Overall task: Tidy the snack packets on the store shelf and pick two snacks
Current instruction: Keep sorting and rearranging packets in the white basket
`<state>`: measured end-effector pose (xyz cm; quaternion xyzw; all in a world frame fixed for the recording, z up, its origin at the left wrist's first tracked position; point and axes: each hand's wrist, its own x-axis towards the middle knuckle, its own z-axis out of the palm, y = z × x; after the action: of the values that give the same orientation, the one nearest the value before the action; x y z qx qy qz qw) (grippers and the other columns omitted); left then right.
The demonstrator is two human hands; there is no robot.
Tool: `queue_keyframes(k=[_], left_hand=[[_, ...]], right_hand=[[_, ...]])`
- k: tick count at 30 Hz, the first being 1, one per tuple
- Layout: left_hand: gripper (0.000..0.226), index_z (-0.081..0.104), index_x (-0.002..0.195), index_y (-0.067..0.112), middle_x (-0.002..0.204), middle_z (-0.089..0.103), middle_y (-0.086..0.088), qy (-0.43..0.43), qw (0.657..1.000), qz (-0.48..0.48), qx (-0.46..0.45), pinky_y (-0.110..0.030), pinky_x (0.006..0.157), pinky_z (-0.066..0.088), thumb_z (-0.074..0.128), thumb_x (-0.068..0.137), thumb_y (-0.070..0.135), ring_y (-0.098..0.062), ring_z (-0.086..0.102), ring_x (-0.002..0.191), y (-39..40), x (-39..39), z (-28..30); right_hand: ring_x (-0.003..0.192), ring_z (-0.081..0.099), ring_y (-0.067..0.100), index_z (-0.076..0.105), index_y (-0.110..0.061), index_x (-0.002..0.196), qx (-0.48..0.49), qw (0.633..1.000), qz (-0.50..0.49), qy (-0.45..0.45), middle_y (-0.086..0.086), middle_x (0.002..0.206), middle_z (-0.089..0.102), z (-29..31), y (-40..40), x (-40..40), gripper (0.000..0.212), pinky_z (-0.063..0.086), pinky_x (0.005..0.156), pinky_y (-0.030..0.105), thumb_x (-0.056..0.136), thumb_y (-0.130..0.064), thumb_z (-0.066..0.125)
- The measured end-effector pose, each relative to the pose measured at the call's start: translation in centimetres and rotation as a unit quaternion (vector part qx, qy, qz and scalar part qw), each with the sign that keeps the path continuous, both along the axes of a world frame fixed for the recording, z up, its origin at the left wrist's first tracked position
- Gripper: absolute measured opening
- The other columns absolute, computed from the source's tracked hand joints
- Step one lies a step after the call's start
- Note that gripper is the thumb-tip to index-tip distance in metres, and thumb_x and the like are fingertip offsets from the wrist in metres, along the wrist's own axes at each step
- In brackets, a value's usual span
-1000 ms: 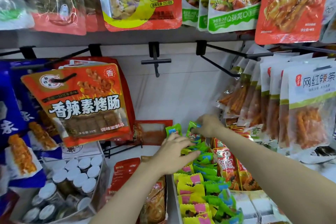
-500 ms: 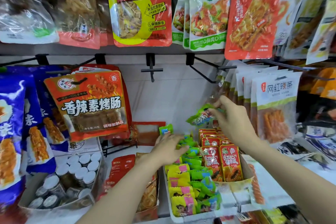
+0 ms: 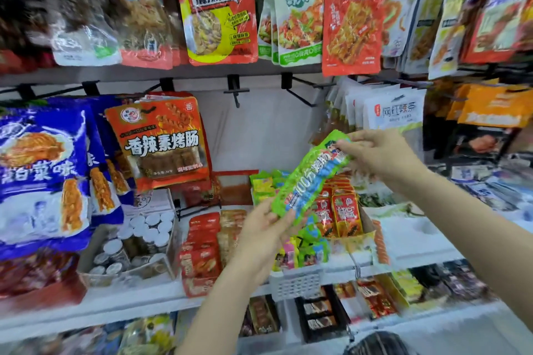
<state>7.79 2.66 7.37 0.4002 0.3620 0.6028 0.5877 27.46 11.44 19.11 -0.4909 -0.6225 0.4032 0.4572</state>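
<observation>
both hands [image 3: 377, 157] pinch a green packet [image 3: 310, 179] above the white basket [image 3: 297, 282] of small snacks.

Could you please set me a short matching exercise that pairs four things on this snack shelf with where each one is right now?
Things:
1. long green and blue snack packet
2. orange sausage packet with white lettering
3. white-lidded small jars
4. white slotted plastic basket

Places:
A. in a cardboard box
B. hanging on a peg
C. held in both hands
D. on the shelf edge, holding small packets

Pairs: 1-C, 2-B, 3-A, 4-D
</observation>
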Motion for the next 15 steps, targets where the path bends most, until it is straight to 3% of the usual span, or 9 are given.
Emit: queue_keyframes(k=[4, 7, 10, 13, 15], left_hand=[[0.046, 0.043, 0.143, 0.003, 0.134, 0.062, -0.015, -0.058, 0.998, 0.022, -0.022, -0.032, 0.091, 0.056, 0.051, 0.098, 0.001, -0.027, 0.068, 0.111, -2.0, -0.1, -0.5], [0.036, 0.051, 0.136, 0.002, 0.127, 0.067, -0.013, -0.117, 0.992, 0.01, -0.033, -0.029, 0.086, 0.057, 0.047, 0.1, 0.008, -0.029, 0.067, 0.113, -3.2, -0.3, -0.6], [0.04, 0.052, 0.134, 0.002, 0.129, 0.064, -0.018, -0.174, 0.984, -0.007, -0.041, -0.033, 0.087, 0.057, 0.052, 0.096, 0.016, -0.033, 0.064, 0.117, -3.9, -0.5, -0.8], [0.053, 0.051, 0.137, 0.011, 0.132, 0.06, -0.024, -0.26, 0.96, -0.049, -0.092, -0.042, 0.087, 0.058, 0.05, 0.095, 0.043, -0.042, 0.061, 0.118, -4.6, -0.7, -0.7], [0.058, 0.051, 0.138, 0.015, 0.133, 0.058, -0.029, -0.314, 0.939, -0.073, -0.12, -0.044, 0.081, 0.06, 0.05, 0.092, 0.051, -0.041, 0.064, 0.111, -4.7, -1.0, -0.8]], right_hand=[[0.074, 0.072, 0.006, 0.067, -0.006, 0.097, -0.111, 0.982, 0.122, 0.098, 0.0, 0.08, 0.077, -0.4, -0.8, 0.6, 0.011, 0.053, 0.061, 0.012, 0.087, -0.002, 0.066], [0.076, 0.074, 0.016, 0.067, -0.002, 0.098, -0.075, 0.992, 0.061, 0.078, 0.007, 0.084, 0.077, -0.9, -1.3, 0.4, 0.019, 0.056, 0.062, 0.017, 0.08, 0.001, 0.074], [0.07, 0.074, 0.019, 0.068, -0.007, 0.085, -0.033, 0.997, 0.008, 0.069, 0.009, 0.076, 0.075, -1.1, -1.4, -0.6, 0.021, 0.057, 0.06, 0.018, 0.071, 0.001, 0.082], [0.068, 0.074, 0.019, 0.067, -0.008, 0.084, -0.029, 0.997, 0.022, 0.062, 0.006, 0.068, 0.074, -1.1, -1.5, -1.2, 0.021, 0.057, 0.061, 0.018, 0.072, 0.001, 0.082], [0.068, 0.074, 0.017, 0.067, -0.006, 0.086, -0.034, 0.997, 0.043, 0.062, 0.004, 0.065, 0.073, -1.0, -1.5, -1.4, 0.02, 0.057, 0.061, 0.018, 0.074, 0.002, 0.08]])
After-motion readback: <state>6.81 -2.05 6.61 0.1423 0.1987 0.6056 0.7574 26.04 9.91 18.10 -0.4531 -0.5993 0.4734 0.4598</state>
